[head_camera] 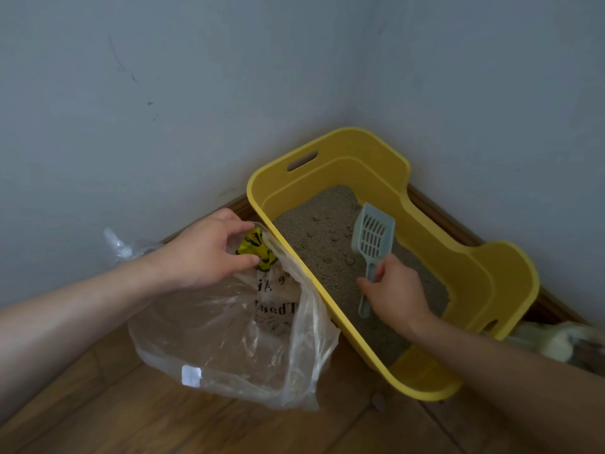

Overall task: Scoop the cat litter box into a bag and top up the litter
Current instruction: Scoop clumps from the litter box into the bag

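While the left grip (pixel 209 253) pinches the rim of a clear plastic bag (pixel 229 339) between thumb and fingers, holding the mouth open just beside the long near wall of the yellow litter box (pixel 474 290), the right grip (pixel 396 290) is curled round the handle of a pale grey-green slotted scoop (pixel 373 237). The scoop is inside the box, with its head pointing toward the far end and low over the litter (pixel 314 237). Whether the head touches the litter cannot be told. The litter is grey-beige and grainy, with several small clumps on its surface around the scoop.

The box stands on a wooden floor (pixel 229 427) in the corner where 2 grey walls (pixel 163 93) meet, and a handle slot is cut in its far left side. The bag sags onto the floor and touches the box wall. It carries a yellow and black print (pixel 258 253) right at the left fingertips, dark lettering seen in reverse, and a small white sticker (pixel 191 375) lower down. A pale furry shape (pixel 556 342) lies at the right edge past the box, too blurred to identify.
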Demonstrator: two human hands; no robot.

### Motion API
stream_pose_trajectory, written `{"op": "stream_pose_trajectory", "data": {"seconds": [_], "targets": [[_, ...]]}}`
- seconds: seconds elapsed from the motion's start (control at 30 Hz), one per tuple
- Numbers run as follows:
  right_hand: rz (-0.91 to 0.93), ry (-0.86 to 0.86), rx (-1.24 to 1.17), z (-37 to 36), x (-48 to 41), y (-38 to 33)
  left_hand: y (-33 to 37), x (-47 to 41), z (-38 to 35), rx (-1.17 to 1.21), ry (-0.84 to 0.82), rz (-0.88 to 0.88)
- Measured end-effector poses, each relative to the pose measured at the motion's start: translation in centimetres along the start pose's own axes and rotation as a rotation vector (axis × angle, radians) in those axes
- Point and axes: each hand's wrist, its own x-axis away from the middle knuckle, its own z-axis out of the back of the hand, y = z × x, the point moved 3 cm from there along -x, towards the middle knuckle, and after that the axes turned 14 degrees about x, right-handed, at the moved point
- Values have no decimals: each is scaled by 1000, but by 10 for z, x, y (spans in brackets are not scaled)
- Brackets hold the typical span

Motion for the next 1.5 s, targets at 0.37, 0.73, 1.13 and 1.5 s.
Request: {"op": "stream_pose_trajectory", "data": {"seconds": [0.37,0.73,1.13,1.5], "targets": [[41,11,-87,7,4,-7,47,-11,3,-53,-40,-1],[65,-181,305,26,3,7,40,-24,16,-105,-128,-77],[91,-374,706,52,20,23,30,-42,5,-139,-250,-139],[86,-365,564,2,0,-1,4,-57,3,-70,-263,-147]]}}
